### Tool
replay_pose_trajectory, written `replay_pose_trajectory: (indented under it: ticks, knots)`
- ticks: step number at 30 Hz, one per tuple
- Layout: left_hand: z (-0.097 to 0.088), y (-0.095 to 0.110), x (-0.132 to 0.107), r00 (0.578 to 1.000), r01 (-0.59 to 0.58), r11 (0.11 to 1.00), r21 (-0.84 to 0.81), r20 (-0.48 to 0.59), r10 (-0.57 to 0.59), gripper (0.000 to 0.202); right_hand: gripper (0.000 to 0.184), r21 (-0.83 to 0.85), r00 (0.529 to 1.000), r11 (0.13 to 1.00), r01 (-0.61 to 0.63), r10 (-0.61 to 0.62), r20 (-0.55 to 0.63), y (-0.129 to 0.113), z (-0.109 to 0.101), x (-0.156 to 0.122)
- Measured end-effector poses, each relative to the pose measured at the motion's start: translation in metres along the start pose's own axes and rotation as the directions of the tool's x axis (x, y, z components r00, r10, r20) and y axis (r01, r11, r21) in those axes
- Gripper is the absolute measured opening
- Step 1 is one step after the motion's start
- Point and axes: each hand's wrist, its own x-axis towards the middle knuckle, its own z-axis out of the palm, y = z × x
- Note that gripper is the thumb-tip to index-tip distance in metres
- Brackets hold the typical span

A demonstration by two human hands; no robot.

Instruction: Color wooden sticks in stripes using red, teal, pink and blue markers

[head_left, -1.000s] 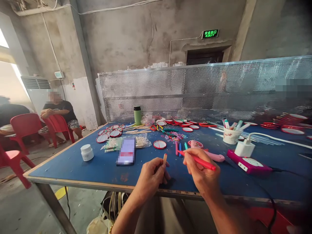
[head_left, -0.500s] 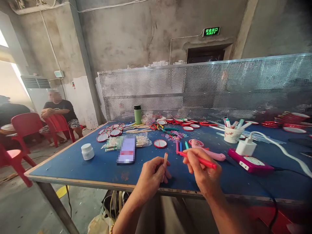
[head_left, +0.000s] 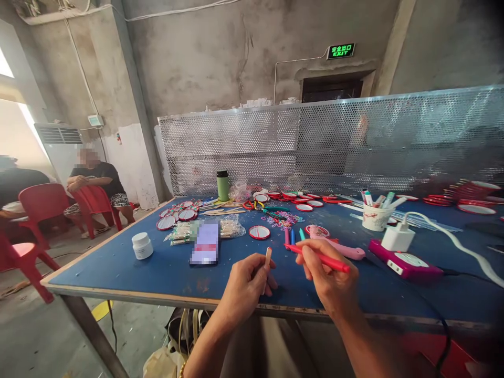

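My left hand (head_left: 246, 283) pinches a flat wooden craft stick (head_left: 268, 257) upright near the table's front edge; its top end looks reddish. A red marker pen (head_left: 326, 259) lies in the grip of my right hand (head_left: 331, 278), its tip pointing left toward the stick but apart from it. Just beyond my right hand lie a blue marker (head_left: 292, 238), a teal marker (head_left: 302, 234) and a pink glue gun (head_left: 342, 249). A round red-rimmed disc (head_left: 259, 232) rests beyond my left hand. A phone (head_left: 205, 242) leans on bagged wooden sticks (head_left: 232, 228).
A white jar (head_left: 142, 246) stands at the left. On the right are a paper cup of pens (head_left: 376, 217) and a magenta power strip (head_left: 405, 262) with a white charger (head_left: 397, 239). Pliers (head_left: 275, 209), a green bottle (head_left: 222, 186) and several discs lie farther back. A person (head_left: 92, 176) sits at left.
Almost nothing differs. Both hands keep the stick and the marker in nearly the same positions, and the view has shifted very slightly.
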Motion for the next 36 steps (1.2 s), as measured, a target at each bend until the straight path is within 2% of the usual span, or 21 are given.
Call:
replay_pose_trajectory:
  ticks: [24, 36]
  knots:
    - [0.0002, -0.0009, -0.0002, 1.0, -0.007, 1.0, 0.019, -0.008, 0.008, 0.028, 0.021, -0.029, 1.0, 0.999, 0.025, -0.025, 0.011, 0.0067, -0.0014, 0.0001]
    - [0.0004, 0.0013, -0.0012, 1.0, -0.013, 1.0, 0.027, -0.01, 0.013, 0.025, 0.021, -0.029, 1.0, 0.999, -0.013, 0.013, 0.01, 0.004, -0.0006, 0.0001]
